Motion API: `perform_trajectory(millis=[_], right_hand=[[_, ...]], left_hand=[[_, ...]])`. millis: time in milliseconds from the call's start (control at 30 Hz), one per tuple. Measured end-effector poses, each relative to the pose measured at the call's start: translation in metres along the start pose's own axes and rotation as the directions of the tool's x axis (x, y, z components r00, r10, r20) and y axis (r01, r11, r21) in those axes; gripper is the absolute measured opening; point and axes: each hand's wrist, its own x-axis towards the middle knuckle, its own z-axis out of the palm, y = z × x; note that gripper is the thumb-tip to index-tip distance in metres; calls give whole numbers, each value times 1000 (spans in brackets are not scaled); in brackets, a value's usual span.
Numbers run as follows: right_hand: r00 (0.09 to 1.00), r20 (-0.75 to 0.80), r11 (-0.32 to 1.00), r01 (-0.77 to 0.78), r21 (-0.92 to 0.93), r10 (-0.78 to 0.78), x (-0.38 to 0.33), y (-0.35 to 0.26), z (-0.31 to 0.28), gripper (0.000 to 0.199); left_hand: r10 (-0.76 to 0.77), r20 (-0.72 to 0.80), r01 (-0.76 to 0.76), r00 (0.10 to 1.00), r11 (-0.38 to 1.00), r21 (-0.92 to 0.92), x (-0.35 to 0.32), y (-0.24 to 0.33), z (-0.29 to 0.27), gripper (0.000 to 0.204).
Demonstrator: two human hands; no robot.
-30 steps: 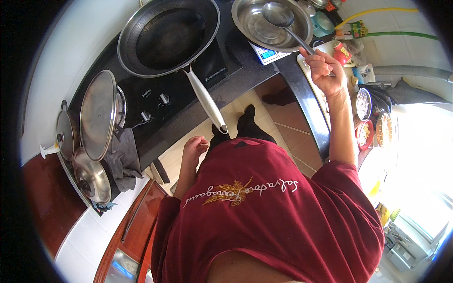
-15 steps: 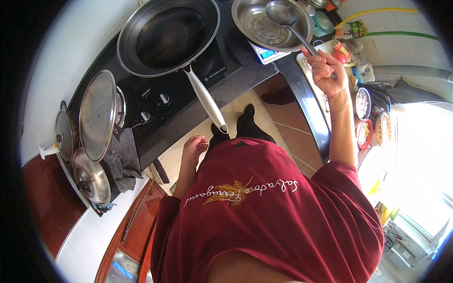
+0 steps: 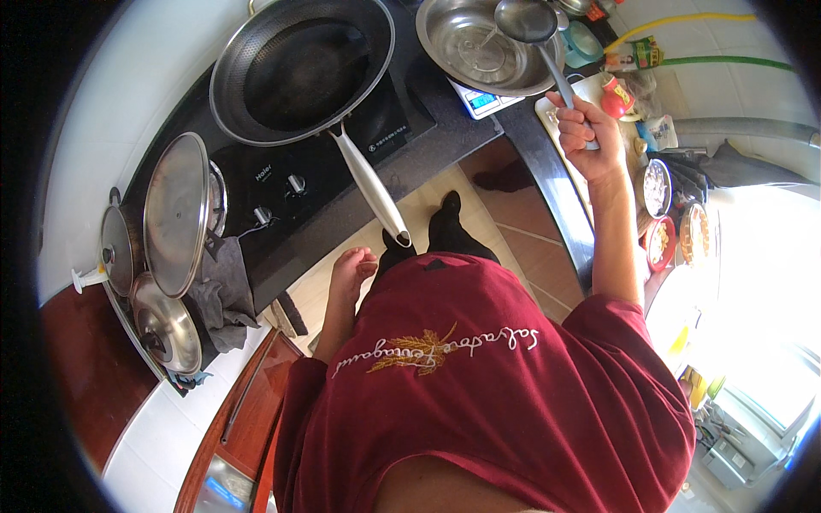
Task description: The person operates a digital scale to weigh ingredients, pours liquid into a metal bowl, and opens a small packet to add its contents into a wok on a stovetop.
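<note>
One ladle (image 3: pixel 528 24) gripped in my right hand (image 3: pixel 596 141), two o'clock; likely pouring, needs steady tilt; left hand (image 3: pixel 351 267) slack.

I watch through 1 wide fisheye view from the wearer's head, facing steeply down: the dark red cloth shirt (image 3: pixel 513 393) fills the near lower middle, the long-handled grey metal ladle (image 3: pixel 556 73) shows farther off toward the top, and straight edges bend outward.
</note>
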Motion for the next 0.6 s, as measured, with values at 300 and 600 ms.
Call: perform_trajectory(millis=[300, 600], right_hand=[[956, 276, 911, -199, 362, 99, -4, -4, 0, 37], [966, 242, 931, -171, 323, 93, -3, -5, -1, 36]], left_hand=[[-13, 0, 13, 1000, 999, 35, 5, 0, 0, 12], [-21, -3, 21, 1000, 999, 25, 4, -2, 0, 12]])
